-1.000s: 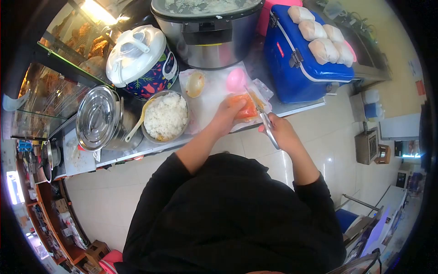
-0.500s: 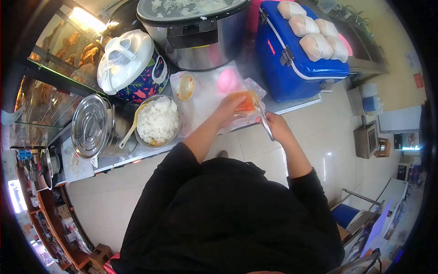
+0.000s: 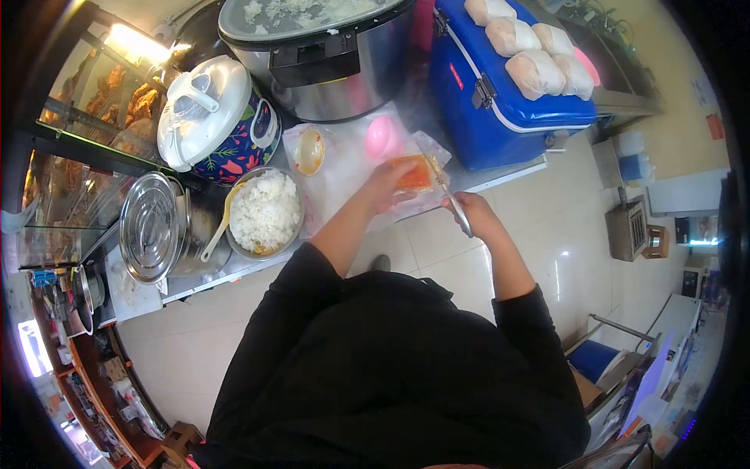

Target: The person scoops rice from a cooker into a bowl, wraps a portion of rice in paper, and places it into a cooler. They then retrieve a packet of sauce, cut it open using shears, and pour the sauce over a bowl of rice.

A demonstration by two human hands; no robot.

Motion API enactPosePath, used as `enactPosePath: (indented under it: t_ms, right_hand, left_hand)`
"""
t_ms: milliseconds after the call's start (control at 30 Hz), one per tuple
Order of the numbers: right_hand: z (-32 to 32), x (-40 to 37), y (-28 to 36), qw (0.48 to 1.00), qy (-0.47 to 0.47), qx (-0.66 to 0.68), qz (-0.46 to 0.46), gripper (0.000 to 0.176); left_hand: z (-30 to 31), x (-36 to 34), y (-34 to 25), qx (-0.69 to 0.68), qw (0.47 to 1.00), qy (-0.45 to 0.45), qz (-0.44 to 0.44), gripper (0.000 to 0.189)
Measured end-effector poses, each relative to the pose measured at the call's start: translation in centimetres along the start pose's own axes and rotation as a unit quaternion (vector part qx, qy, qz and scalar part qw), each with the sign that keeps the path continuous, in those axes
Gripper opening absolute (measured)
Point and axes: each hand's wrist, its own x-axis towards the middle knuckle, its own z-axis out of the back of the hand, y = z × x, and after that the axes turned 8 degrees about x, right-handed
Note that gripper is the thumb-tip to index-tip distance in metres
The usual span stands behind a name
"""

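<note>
My left hand [image 3: 380, 190] is closed on the near-left side of a clear plastic packet with orange contents [image 3: 414, 178], above the white sheet [image 3: 351, 168] on the counter. In my right hand [image 3: 478, 216] is a long silver metal tool [image 3: 464, 222]. Its far end reaches the packet's right edge; I cannot make out its exact kind. Just beyond my left hand sits a pink rounded cup-like object [image 3: 381, 137]. To the left stands a small sauce-stained bowl [image 3: 310, 152]. A bowl of white rice [image 3: 266, 213] has a yellowish spoon [image 3: 223, 219] at its left side.
A large rice cooker [image 3: 324, 74] stands behind the sheet. At right, a blue cooler box [image 3: 484, 117] carries several paper-wrapped bundles [image 3: 535, 74]. A patterned pot with a white lid [image 3: 205, 113] and a steel pot with lid [image 3: 150, 227] are at left, beside a glass food case [image 3: 101, 102].
The whole view has shifted slightly. My left hand stays on the packet, and the silver tool in my right hand has turned a little, its near end showing shorter.
</note>
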Motion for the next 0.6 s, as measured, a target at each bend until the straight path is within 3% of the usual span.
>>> enactPosePath:
  t_ms: [167, 400, 500, 600]
  right_hand:
    - [0.4, -0.4, 0.7, 0.992, 0.025, 0.113, -0.053, 0.056]
    - [2.6, -0.3, 1.6, 0.980, 0.109, 0.158, -0.056, 0.062]
    - [3.3, 0.5, 2.4, 0.994, 0.023, 0.103, 0.025, 0.061]
    - [3.4, 3.0, 2.2, 0.975, -0.130, -0.155, 0.092, 0.046]
  left_hand:
    - [0.3, -0.6, -0.3, -0.006, 1.000, 0.014, -0.001, 0.041]
    - [2.1, -4.3, -0.8, -0.055, 0.998, -0.012, -0.039, 0.039]
    - [2.9, -7.0, -0.6, -0.068, 0.996, -0.027, -0.049, 0.039]
    - [3.0, -9.8, 0.0, -0.107, 0.990, -0.065, -0.061, 0.039]
